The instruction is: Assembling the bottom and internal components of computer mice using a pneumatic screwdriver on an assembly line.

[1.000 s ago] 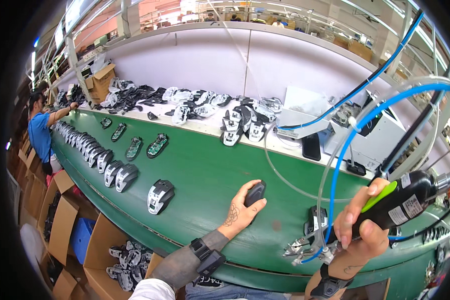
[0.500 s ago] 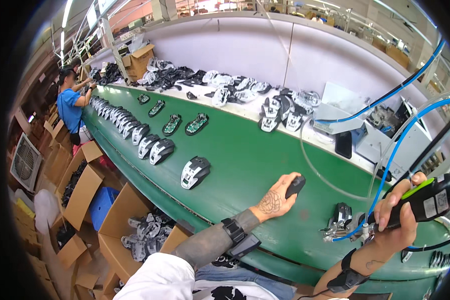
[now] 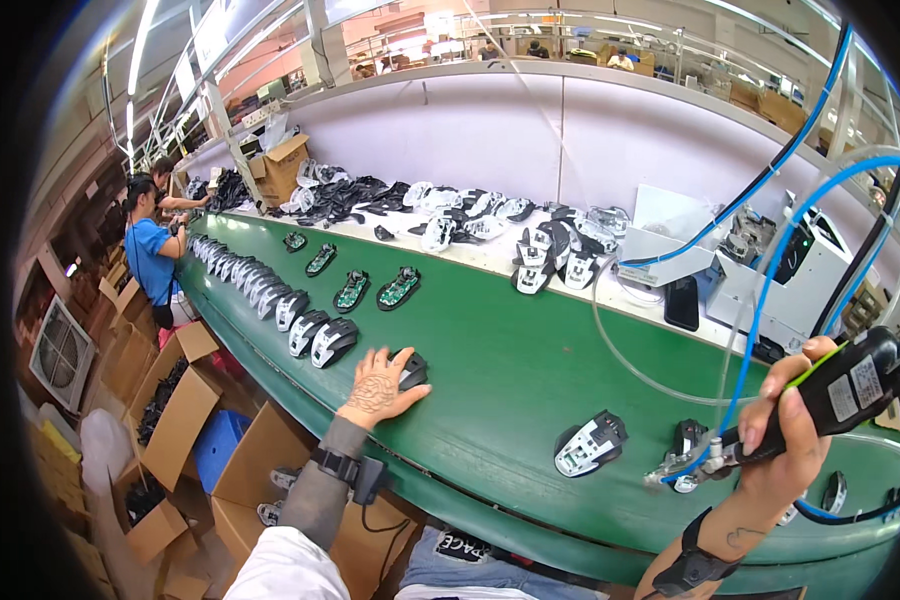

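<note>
My left hand (image 3: 375,385) is closed over a dark computer mouse body (image 3: 412,370) on the green belt (image 3: 490,330), thumb on its near side, fingers across its top. My right hand (image 3: 785,410) grips a black power screwdriver (image 3: 850,390) with a lime-green strip. Its metal nose (image 3: 690,462) points left over the belt, near another mouse body (image 3: 688,436) that it partly covers. Between my hands lies a white-and-black mouse body (image 3: 592,445). Similar mouse bodies (image 3: 334,343) form a long row to the far left. Green circuit boards on mouse bases (image 3: 400,288) lie behind them.
A white shelf (image 3: 480,262) along the back holds mouse shells and dark parts. A blue hose (image 3: 760,330) and clear tube (image 3: 610,340) hang around the screwdriver. Cardboard boxes (image 3: 170,385) stand at the lower left. A person in blue (image 3: 148,255) works at the far end.
My left hand has moved left, from a dark mouse near the middle to the mouse by the row's end. A white-and-black mouse now lies between my hands. The right hand still holds the screwdriver.
</note>
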Demonstrator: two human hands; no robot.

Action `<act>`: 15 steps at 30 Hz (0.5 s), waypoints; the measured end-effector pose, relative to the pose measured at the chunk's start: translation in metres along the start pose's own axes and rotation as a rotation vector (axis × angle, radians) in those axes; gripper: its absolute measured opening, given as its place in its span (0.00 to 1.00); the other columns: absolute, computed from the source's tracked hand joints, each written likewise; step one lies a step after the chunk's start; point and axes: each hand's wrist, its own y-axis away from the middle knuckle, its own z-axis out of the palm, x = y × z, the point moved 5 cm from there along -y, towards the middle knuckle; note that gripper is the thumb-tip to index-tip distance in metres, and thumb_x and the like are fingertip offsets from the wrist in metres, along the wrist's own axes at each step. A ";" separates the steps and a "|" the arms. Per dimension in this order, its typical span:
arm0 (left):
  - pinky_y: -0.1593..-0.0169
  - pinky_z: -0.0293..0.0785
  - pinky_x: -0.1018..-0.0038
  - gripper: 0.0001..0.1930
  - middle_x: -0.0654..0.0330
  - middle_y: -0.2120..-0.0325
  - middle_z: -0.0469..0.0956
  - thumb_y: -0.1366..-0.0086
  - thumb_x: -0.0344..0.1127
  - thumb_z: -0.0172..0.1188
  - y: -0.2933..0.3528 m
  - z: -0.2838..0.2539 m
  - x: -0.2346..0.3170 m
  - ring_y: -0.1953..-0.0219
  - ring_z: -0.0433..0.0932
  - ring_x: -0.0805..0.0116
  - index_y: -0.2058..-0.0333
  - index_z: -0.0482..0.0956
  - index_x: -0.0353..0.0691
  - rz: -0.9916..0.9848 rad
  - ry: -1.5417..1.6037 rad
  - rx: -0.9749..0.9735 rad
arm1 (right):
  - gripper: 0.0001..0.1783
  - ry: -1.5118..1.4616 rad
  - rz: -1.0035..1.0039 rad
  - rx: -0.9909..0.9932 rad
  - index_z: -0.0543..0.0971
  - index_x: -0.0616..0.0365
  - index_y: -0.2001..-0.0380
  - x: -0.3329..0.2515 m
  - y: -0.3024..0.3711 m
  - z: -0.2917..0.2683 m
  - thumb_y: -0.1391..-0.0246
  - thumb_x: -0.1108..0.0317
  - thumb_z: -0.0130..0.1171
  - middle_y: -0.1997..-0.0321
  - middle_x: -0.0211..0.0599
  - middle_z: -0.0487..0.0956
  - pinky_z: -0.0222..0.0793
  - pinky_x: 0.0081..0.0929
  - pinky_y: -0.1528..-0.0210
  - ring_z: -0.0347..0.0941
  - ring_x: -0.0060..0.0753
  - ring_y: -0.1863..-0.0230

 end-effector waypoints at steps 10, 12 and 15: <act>0.47 0.66 0.62 0.41 0.47 0.50 0.63 0.53 0.55 0.63 -0.166 -0.011 -0.064 0.49 0.67 0.50 0.44 0.60 0.38 -0.060 0.195 0.231 | 0.26 0.068 0.034 0.025 0.59 0.65 0.51 0.022 0.009 0.023 0.53 0.73 0.53 0.72 0.42 0.69 0.59 0.15 0.88 0.62 0.20 0.89; 0.46 0.65 0.62 0.42 0.47 0.49 0.63 0.53 0.56 0.62 -0.181 -0.002 -0.068 0.47 0.66 0.50 0.43 0.60 0.40 -0.091 0.225 0.129 | 0.26 0.080 0.024 0.035 0.59 0.66 0.51 0.024 0.010 0.024 0.53 0.73 0.53 0.73 0.42 0.69 0.59 0.15 0.88 0.62 0.20 0.89; 0.43 0.63 0.64 0.42 0.48 0.46 0.61 0.52 0.58 0.61 -0.191 0.009 -0.069 0.45 0.64 0.51 0.42 0.59 0.44 -0.121 0.242 -0.013 | 0.24 0.028 0.054 0.063 0.62 0.63 0.53 0.028 0.008 0.023 0.56 0.77 0.53 0.73 0.41 0.69 0.60 0.15 0.85 0.62 0.20 0.88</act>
